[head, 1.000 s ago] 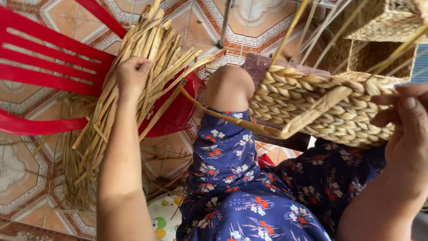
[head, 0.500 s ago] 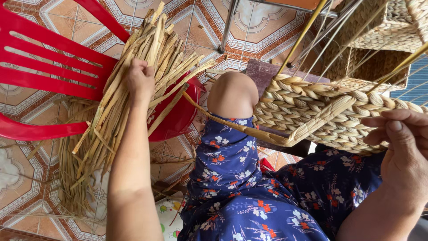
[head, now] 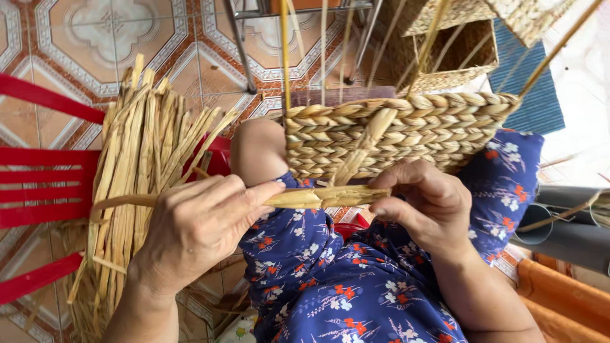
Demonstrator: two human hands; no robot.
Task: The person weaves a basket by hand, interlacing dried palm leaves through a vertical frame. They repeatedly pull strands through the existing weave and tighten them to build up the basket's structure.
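Across the lap, over blue floral trousers (head: 356, 286), a single dried straw strand (head: 318, 198) runs level between both hands. Strand: pale yellow-tan, flat and fibrous, lengthwise creases, slightly twisted and thicker toward its right end; thinner, browner tail bends off to the left past the left hand (head: 197, 232).

Left hand: fingers curled together, thumb and forefinger pinched on the strand near its middle. Right hand (head: 422, 206): fingers bent and closed around the strand's thick end, thumb pressing from below.

Just above the right hand, touching the knee (head: 257, 152), sits a partly woven basket (head: 406, 130), side wall of thick braided rows in the same straw colour. One loose flat strand hangs diagonally down its face toward the held one. Thin upright stakes (head: 285, 51) rise from its rim.

Left side: bundle of dried straw (head: 136, 184), long flat stalks fanned out, lying on a red plastic chair (head: 44, 184). Patterned tile floor (head: 101, 38) underneath. Upper right: finished square woven baskets (head: 457, 54) stand well apart from the hands, beside a blue mat (head: 527, 76). Grey pipe (head: 565, 235) and orange cloth (head: 559, 298) at lower right.
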